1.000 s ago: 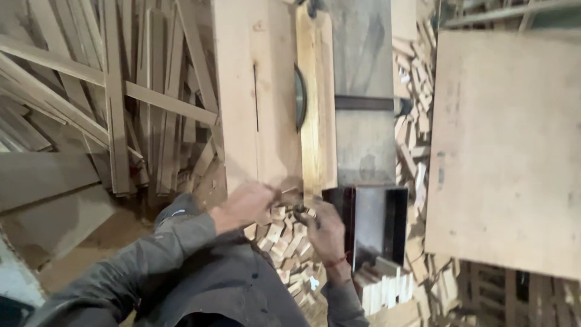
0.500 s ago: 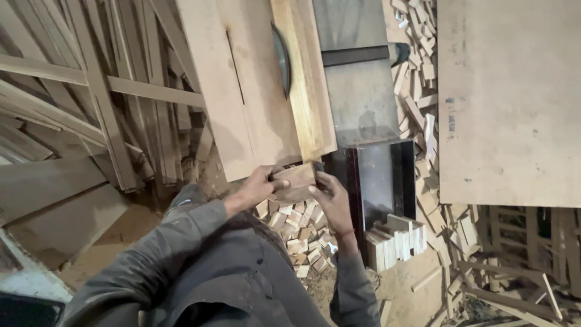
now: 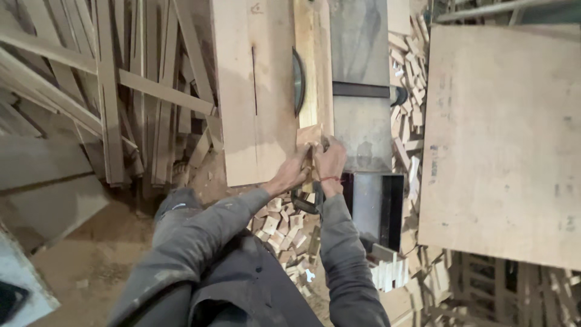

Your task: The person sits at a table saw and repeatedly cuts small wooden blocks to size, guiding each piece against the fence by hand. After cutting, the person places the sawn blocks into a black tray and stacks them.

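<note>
I had both hands on one small pale block of cut wood [image 3: 310, 136], which sat at the near end of the table, just ahead of my fingers. My left hand [image 3: 295, 172] was closed around its left side and my right hand [image 3: 330, 161] gripped its right side, thumbs near each other, so the piece was pinched between the two and pressed flat. I judged that grip was there to keep so short a piece square and steady, since one hand alone would have let it twist.

Straight beyond the block stood the dark round saw blade [image 3: 298, 82], rising through a slot, with the long pale wooden fence strip [image 3: 319, 66] just to its right; the block lay in line with them, its side apparently against the strip for guidance.

Left of my left hand stretched the wide pale plywood table top [image 3: 254, 91]. Below my wrists lay a heap of small light offcut blocks [image 3: 281, 233]. Beyond my right hand was a grey metal table surface [image 3: 362, 130], and below my right wrist a black open-topped metal box [image 3: 378, 209]. Far left leaned a pile of long wooden slats [image 3: 109, 91]; well off to the right lay a large bare plywood sheet [image 3: 502, 145].
</note>
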